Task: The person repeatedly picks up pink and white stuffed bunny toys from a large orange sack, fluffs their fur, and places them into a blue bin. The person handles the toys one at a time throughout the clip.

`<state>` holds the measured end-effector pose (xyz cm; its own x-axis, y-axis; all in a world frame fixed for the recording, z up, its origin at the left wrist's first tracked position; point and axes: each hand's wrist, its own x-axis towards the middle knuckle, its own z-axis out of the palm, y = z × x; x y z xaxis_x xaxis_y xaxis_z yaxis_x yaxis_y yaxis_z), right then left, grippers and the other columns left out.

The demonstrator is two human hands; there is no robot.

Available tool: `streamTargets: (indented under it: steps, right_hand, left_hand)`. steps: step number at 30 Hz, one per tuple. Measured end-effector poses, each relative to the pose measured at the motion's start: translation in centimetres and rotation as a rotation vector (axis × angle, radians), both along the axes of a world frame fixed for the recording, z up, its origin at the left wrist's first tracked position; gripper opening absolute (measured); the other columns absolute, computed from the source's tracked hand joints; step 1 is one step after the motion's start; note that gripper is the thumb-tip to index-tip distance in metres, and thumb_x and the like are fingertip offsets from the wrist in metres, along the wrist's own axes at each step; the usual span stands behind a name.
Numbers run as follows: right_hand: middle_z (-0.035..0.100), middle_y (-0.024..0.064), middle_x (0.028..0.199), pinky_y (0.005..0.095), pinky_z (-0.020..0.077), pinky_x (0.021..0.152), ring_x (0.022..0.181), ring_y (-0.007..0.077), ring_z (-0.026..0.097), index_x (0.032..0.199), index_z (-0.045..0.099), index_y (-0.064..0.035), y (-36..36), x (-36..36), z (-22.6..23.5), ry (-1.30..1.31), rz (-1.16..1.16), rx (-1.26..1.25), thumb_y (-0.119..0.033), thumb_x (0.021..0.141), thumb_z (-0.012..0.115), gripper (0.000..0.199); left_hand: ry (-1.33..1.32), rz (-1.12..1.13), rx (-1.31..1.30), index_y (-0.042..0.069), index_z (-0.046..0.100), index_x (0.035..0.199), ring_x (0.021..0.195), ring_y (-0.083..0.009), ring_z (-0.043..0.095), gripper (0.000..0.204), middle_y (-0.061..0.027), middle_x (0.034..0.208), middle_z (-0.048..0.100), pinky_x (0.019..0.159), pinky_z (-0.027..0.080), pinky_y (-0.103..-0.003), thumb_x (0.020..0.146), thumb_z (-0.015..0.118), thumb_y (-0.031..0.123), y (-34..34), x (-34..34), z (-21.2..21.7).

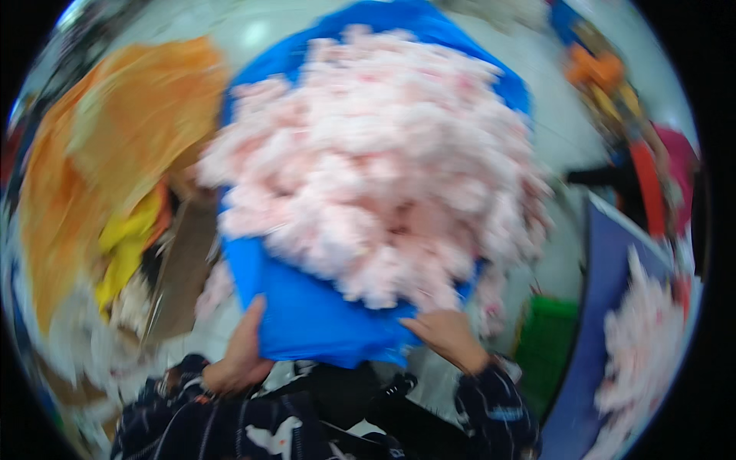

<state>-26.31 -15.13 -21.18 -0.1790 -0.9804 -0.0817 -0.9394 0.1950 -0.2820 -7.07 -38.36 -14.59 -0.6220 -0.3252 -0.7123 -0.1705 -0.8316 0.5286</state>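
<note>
A large heap of pale pink fluffy plush pieces (383, 161) sits in and over the mouth of a blue plastic bag (314, 318). The near edge of the bag hangs toward me. My left hand (241, 356) grips its left edge, thumb up along the plastic, with the other fingers hidden. On the other side, my right hand (451, 337) is closed at the bag's near right edge, just below the pink pieces. Blur hides the exact hold of its fingertips.
An orange-yellow plastic sack (126, 130) stands at the left, beside a cardboard box (180, 268) and a yellow cloth-like item (126, 249). At the right are a green crate (546, 345) and a blue-purple surface (586, 360) bearing more pink plush (640, 353).
</note>
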Motion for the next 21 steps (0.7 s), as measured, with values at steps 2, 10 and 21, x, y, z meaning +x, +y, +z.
streamTargets:
  steps: [2, 10, 21]
  right_hand:
    - [0.052, 0.0094, 0.056, 0.0383, 0.0359, 0.043, 0.051, 0.0275, 0.051, 0.075, 0.06, -0.0144, 1.3, 0.7, 1.0, -0.179, -0.257, 0.019, -0.027, 0.08, 0.052, 0.016]
    - [0.048, 0.018, 0.053, 0.0396, 0.0346, 0.046, 0.048, 0.0346, 0.047, 0.056, 0.051, -0.0012, 1.3, 1.7, -5.8, -0.36, -0.539, 0.154, -0.031, 0.081, 0.054, 0.039]
    - [0.056, 0.0194, 0.069, 0.0369, 0.041, 0.058, 0.061, 0.0312, 0.053, 0.087, 0.055, 0.0034, -18.5, 5.5, -5.5, -0.309, -0.338, -0.095, -0.023, 0.082, 0.053, 0.027]
  left_hand:
    - [-0.051, -0.178, -0.218, 0.004, 0.049, 0.11, 0.092, -0.0236, 0.053, 0.046, -0.0115, 0.106, 0.055, 0.079, 0.043, -0.038, 0.087, 0.042, 0.043, -0.8, 0.5, -1.3]
    - [0.022, -0.846, -1.071, -0.003, 0.055, 0.07, 0.052, -0.0402, 0.05, 0.044, -0.0224, 0.053, 0.05, 0.051, 0.039, -0.046, 0.088, 0.039, 0.033, 0.8, -3.9, -8.0]
    - [0.564, -0.541, -2.09, 0.004, 0.06, 0.082, 0.064, -0.0335, 0.056, 0.019, -0.0155, 0.075, 0.059, 0.055, 0.047, -0.04, 0.071, 0.049, 0.015, 5.8, -5.4, -19.3]
